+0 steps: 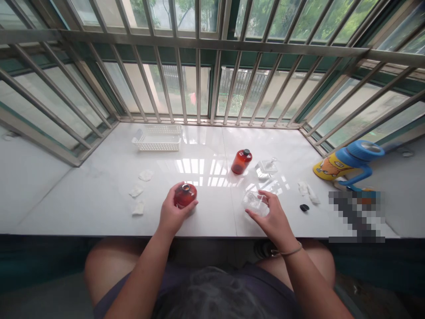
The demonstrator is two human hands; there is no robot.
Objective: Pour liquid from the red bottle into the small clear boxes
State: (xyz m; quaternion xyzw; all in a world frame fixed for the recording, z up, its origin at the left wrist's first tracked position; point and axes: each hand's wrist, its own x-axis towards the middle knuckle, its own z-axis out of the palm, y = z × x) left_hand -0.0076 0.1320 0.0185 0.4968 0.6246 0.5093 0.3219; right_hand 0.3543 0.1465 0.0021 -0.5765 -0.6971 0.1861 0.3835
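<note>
My left hand point(172, 212) is wrapped around an amber bottle point(186, 197), which stands uncapped on the white counter with its open neck facing up. My right hand point(274, 217) curves its thumb and fingers around a clear, see-through container point(253, 201); its exact shape is hard to make out against the glare. Beyond that hand is a clear square bottle point(265, 169). A second amber bottle point(241, 161), wearing a dark cap, stands farther back between the hands. To the right of my right hand lies a loose black cap point(304, 207).
A white perforated basket point(159, 141) sits at the back left. Several crumpled white tissues point(137, 190) lie on the left, more tissue point(308, 192) on the right. A blue and yellow flask point(348, 161) stands at the right wall. Metal window bars point(212, 44) close off the back.
</note>
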